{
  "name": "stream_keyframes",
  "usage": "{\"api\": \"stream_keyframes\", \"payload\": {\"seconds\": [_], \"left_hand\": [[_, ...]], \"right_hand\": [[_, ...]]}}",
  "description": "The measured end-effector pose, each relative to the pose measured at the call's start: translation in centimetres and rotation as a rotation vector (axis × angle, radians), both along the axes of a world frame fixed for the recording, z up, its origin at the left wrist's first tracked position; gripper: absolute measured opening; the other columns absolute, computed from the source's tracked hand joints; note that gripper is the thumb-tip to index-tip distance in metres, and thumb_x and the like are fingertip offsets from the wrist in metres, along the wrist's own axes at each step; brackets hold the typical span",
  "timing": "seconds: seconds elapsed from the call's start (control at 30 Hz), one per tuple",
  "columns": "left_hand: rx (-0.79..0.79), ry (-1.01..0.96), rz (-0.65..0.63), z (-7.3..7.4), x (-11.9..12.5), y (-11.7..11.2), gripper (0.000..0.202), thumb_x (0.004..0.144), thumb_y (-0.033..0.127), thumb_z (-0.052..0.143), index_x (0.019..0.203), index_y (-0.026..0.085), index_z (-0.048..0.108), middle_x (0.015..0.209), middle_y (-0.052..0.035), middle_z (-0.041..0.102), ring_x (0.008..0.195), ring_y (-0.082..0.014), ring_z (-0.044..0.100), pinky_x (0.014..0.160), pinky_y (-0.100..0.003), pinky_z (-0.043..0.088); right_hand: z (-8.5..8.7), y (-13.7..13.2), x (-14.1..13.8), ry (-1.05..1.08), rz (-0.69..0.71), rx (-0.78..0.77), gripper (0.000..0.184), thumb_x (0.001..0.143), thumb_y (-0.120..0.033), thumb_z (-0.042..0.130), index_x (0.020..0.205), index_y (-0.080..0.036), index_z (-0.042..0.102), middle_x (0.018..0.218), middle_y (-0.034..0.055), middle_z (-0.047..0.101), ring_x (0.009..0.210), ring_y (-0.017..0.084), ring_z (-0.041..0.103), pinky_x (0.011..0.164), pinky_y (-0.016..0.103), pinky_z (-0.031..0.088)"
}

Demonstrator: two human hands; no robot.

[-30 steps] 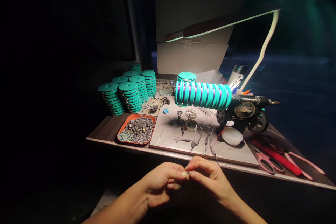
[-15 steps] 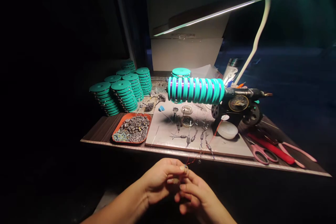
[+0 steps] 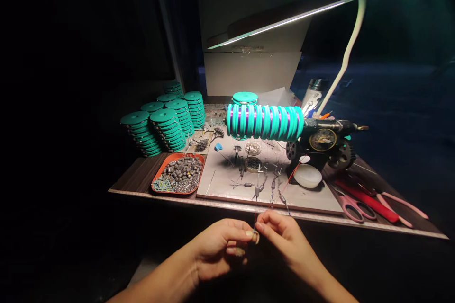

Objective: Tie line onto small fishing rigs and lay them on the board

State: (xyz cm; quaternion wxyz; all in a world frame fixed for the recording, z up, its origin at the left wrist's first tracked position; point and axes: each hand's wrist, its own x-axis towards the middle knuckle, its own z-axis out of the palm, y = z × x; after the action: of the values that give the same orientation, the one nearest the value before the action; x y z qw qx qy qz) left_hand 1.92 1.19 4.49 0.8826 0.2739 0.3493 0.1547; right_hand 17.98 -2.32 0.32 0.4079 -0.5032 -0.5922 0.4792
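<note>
My left hand (image 3: 225, 248) is closed in a pinch in front of the table edge, thumb against index finger, on a thin reddish line (image 3: 255, 218). What else lies between those fingertips is too small to tell. Just right of it, my right hand (image 3: 286, 234) is pinched at the same line, fingertips close to the left thumb. On the board behind, several grey sinkers (image 3: 257, 191) lie with short leaders. Above them a row of turquoise foam spools (image 3: 265, 122) wound with purple line sits on a black winding machine (image 3: 313, 147).
An orange tray (image 3: 155, 188) of sinkers and small metal parts stands left, before stacked turquoise spools (image 3: 167, 128). Round dishes (image 3: 253, 147) and a white bowl (image 3: 308, 176) are on the board (image 3: 220, 189). Pink-handled scissors (image 3: 355, 209) and pliers (image 3: 401, 203) lie right. A lamp (image 3: 284, 21) hangs overhead.
My right hand has moved up and rightward from under the left fingertips and now pinches the line just above them. My left hand stays nearly in place.
</note>
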Motion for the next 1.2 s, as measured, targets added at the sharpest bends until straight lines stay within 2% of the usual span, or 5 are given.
{"api": "stream_keyframes", "payload": {"seconds": [0.3, 0.5, 0.73, 0.93, 1.2], "left_hand": [[0.005, 0.012, 0.073, -0.1, 0.5, -0.7, 0.017, 0.056, 0.02, 0.064, 0.061, 0.014, 0.049, 0.052, 0.0112, 0.031, 0.041, -0.002, 0.011, 0.051, -0.017, 0.024], [0.173, 0.187, 0.122, -0.2, 0.3, -0.4, 0.015, 0.053, 0.021, 0.062, 0.052, 0.014, 0.049, 0.046, 0.0086, 0.034, 0.043, -0.0044, 0.019, 0.047, -0.021, 0.011], [0.539, 0.297, 0.207, -0.6, 0.1, -0.4, 0.015, 0.053, 0.025, 0.066, 0.053, 0.015, 0.054, 0.058, 0.0025, 0.048, 0.061, -0.0125, 0.038, 0.06, -0.025, 0.027], [0.891, 0.427, 0.24, -0.8, 0.0, -2.3, 0.013, 0.072, 0.027, 0.055, 0.063, 0.017, 0.053, 0.067, -0.0003, 0.046, 0.067, -0.0159, 0.041, 0.063, -0.027, 0.032], [1.055, 0.577, 0.338, -1.3, 0.1, -3.3, 0.013, 0.077, 0.025, 0.051, 0.067, 0.018, 0.056, 0.07, -0.0031, 0.046, 0.062, -0.016, 0.044, 0.052, -0.025, 0.031]], "right_hand": [[1.7, 4.1, -1.1, -0.371, 0.251, 0.15, 0.012, 0.073, -0.017, 0.048, 0.061, -0.018, 0.049, 0.05, -0.005, 0.039, 0.047, 0.01, 0.033, 0.048, 0.022, 0.026], [1.5, 2.3, 0.4, -0.557, 0.297, 0.123, 0.014, 0.07, -0.01, 0.046, 0.058, -0.016, 0.05, 0.052, -0.0021, 0.044, 0.048, 0.01, 0.035, 0.049, 0.023, 0.026], [2.7, -1.4, 1.4, -0.528, 0.367, 0.026, 0.017, 0.078, -0.022, 0.046, 0.067, -0.017, 0.059, 0.054, -0.0019, 0.05, 0.05, 0.011, 0.042, 0.048, 0.019, 0.031], [3.7, -2.5, 1.0, -0.311, 0.346, 0.0, 0.026, 0.079, -0.04, 0.051, 0.067, -0.021, 0.064, 0.057, 0.0003, 0.056, 0.057, 0.015, 0.048, 0.052, 0.023, 0.037], [5.2, -3.9, 2.2, -0.523, 0.025, 0.42, 0.01, 0.078, -0.024, 0.054, 0.085, -0.026, 0.062, 0.087, 0.0059, 0.064, 0.079, 0.022, 0.06, 0.067, 0.029, 0.048]]}}
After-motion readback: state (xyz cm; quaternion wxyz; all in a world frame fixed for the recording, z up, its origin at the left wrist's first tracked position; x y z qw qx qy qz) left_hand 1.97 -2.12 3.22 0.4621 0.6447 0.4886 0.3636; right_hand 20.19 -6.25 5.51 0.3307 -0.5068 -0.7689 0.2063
